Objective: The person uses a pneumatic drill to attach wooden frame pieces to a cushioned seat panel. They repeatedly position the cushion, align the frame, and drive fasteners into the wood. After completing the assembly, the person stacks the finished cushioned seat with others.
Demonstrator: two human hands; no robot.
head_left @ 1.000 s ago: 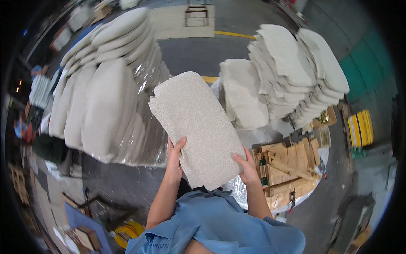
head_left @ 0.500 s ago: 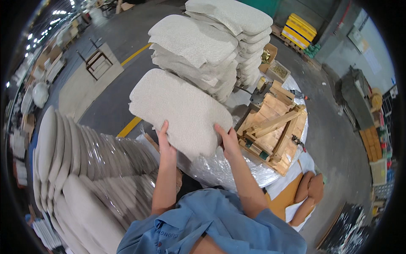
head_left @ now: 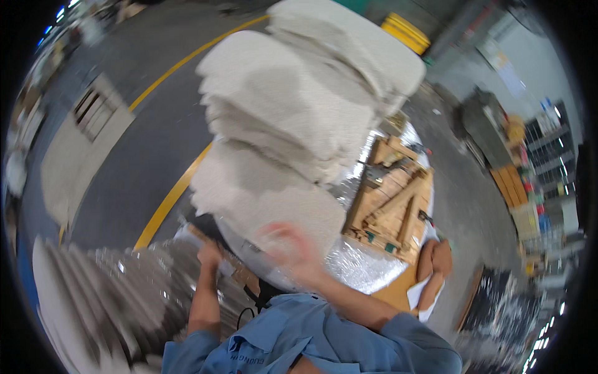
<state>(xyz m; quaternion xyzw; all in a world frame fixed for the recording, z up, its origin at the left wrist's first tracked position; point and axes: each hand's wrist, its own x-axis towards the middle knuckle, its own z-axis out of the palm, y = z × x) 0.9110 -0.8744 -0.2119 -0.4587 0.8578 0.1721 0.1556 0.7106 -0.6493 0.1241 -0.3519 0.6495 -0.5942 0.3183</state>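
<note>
A pale, textured upholstered pad (head_left: pixel 261 193) with rounded corners lies at the near end of the tall pale stack. My right hand (head_left: pixel 289 246) is over its near edge, smeared by motion, so its fingers and any contact are unclear. Lower left, my left hand (head_left: pixel 210 254) is closed beside a brown board edge (head_left: pixel 240 274) and the row of plastic-wrapped pale cushions (head_left: pixel 149 274). What its fingers hold, if anything, is hidden. Behind the near pad rises a stack of similar pads (head_left: pixel 286 93), with another stack (head_left: pixel 361 43) farther back.
Right of the pads, a wooden frame (head_left: pixel 392 199) and tools rest on a round surface wrapped in shiny film (head_left: pixel 361 268). Brown cushions (head_left: pixel 433 268) lie at its near right. A yellow line (head_left: pixel 174 193) crosses the grey floor on the left. A yellow bin (head_left: pixel 405 32) stands far back.
The pad that both hands held now lies against the stack. My left hand has dropped left toward the wrapped cushions; my right has swung inward over the pad. The view has shifted.
</note>
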